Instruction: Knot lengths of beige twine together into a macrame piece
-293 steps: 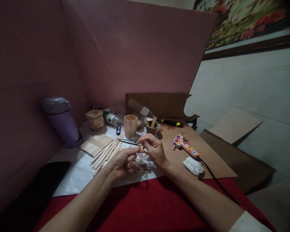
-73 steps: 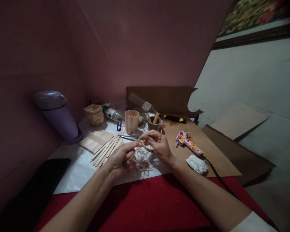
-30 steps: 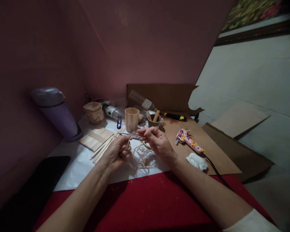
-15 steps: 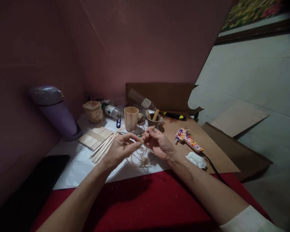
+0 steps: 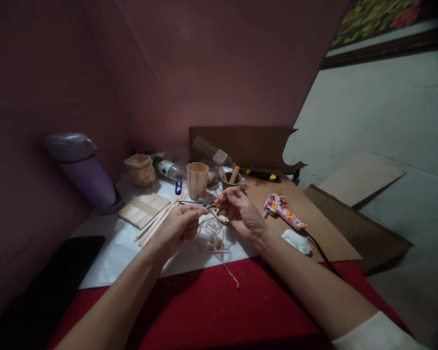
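Note:
My left hand (image 5: pixel 180 226) is closed, thumb pressed on the curled fingers, over the white sheet; what it pinches is too small to make out. Just to the right, my right hand (image 5: pixel 243 211) has its fingertips pinched together on something I cannot make out. Between and beneath them lies a tangle of twine (image 5: pixel 216 243), one end trailing onto the red cloth. Scissors (image 5: pixel 219 215) with gold-coloured handles rest behind the tangle. A wooden-stick cup (image 5: pixel 197 181) stands upright behind both hands. Loose craft sticks (image 5: pixel 155 224) lie left of my left hand.
A bundle of sticks (image 5: pixel 143 211), a twine-wrapped cup (image 5: pixel 140 171) and a purple tumbler (image 5: pixel 89 177) are at left. Plastic bottles (image 5: pixel 168 167) lie behind. A floral glue gun (image 5: pixel 284 213), white wad (image 5: pixel 296 241) and black-yellow cutter (image 5: pixel 261 175) are at right.
My left hand has moved slightly left and down, away from my right hand, and its fingers have curled in. The scissors show more, and a twine end now trails onto the red cloth.

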`<state>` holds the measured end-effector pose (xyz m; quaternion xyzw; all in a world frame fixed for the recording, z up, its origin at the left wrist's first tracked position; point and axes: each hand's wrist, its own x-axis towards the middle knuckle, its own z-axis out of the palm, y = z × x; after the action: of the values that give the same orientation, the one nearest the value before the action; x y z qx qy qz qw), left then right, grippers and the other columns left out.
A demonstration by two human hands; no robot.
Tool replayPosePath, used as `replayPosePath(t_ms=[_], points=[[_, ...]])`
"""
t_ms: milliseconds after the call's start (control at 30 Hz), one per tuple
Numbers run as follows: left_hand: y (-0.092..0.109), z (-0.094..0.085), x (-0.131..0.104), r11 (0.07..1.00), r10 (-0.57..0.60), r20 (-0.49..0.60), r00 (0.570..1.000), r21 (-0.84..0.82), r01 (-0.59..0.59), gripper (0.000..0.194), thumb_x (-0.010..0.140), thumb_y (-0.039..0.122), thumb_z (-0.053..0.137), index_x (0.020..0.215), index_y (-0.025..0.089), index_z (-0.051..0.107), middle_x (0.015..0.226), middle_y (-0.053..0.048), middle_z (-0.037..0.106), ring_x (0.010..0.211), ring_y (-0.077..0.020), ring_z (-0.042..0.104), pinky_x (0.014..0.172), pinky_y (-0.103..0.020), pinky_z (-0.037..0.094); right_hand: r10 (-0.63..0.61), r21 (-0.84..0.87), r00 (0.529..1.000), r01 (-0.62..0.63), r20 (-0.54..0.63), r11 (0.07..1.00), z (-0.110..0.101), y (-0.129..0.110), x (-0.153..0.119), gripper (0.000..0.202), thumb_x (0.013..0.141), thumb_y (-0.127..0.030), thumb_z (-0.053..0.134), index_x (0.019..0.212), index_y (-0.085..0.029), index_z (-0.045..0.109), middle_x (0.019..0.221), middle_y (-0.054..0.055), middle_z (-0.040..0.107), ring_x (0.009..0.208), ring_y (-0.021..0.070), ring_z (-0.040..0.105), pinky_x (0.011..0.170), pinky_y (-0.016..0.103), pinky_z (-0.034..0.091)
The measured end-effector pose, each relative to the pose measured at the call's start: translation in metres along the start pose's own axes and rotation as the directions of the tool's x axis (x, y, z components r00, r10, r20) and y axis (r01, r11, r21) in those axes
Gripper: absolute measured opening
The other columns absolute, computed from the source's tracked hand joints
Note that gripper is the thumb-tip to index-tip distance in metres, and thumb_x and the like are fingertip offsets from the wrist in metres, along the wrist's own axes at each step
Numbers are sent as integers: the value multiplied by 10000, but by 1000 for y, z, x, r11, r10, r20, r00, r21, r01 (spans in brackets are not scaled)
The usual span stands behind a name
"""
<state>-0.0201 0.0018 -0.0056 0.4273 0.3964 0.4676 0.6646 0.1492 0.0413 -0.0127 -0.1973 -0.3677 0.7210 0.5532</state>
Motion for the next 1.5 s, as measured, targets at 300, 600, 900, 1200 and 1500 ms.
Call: replayPosePath(t_ms=[300, 600, 900, 1200, 1500], points=[[-3, 3, 2, 997, 13, -35, 999, 81, -10, 238, 678, 300, 724, 646, 137, 554, 444, 94, 306, 361, -10, 199, 376, -189, 111, -6, -64, 999, 4, -45, 998, -1, 0, 1, 165, 728, -337, 709, 802, -201, 652, 730, -10, 624, 605, 87, 509, 518, 209, 356], [-1, 6, 0, 991, 62, -71, 996, 120, -53, 269, 665, 325, 734, 645, 138, 541, 444, 89, 327, 365, -16, 219, 378, -193, 119, -48, -575, 995, 88, 84, 814, 10, 10, -6, 310, 669, -459, 720, 751, -160, 706, 614, -6, 568, 554, 88, 435, 517, 232, 327], [-1, 7, 2, 997, 44, -93, 995, -56, -50, 133, 706, 227, 625, 710, 176, 502, 430, 118, 242, 370, -26, 142, 377, -181, 97, -147, -674, 988, 133, 37, 727, 6, 13, -5, 176, 716, -317, 686, 681, -145, 691, 565, -21, 541, 490, 66, 412, 453, 211, 299], [-1, 12, 0, 987, 151, -180, 972, 90, -136, 97, 717, 240, 583, 717, 168, 519, 409, 107, 301, 350, -28, 209, 367, -164, 146, -36, -707, 999, 40, 20, 706, 16, 9, -12, 215, 758, -357, 633, 712, -148, 652, 539, 1, 599, 438, 100, 543, 396, 199, 388], [2, 8, 0, 989, -43, -52, 998, -146, 35, 102, 752, 232, 563, 701, 169, 502, 397, 104, 271, 338, -24, 140, 353, -159, 104, -262, -774, 939, 334, 223, 538, 7, 11, -9, 128, 792, -237, 617, 682, -199, 671, 891, 57, 677, 847, 182, 613, 788, 350, 463]])
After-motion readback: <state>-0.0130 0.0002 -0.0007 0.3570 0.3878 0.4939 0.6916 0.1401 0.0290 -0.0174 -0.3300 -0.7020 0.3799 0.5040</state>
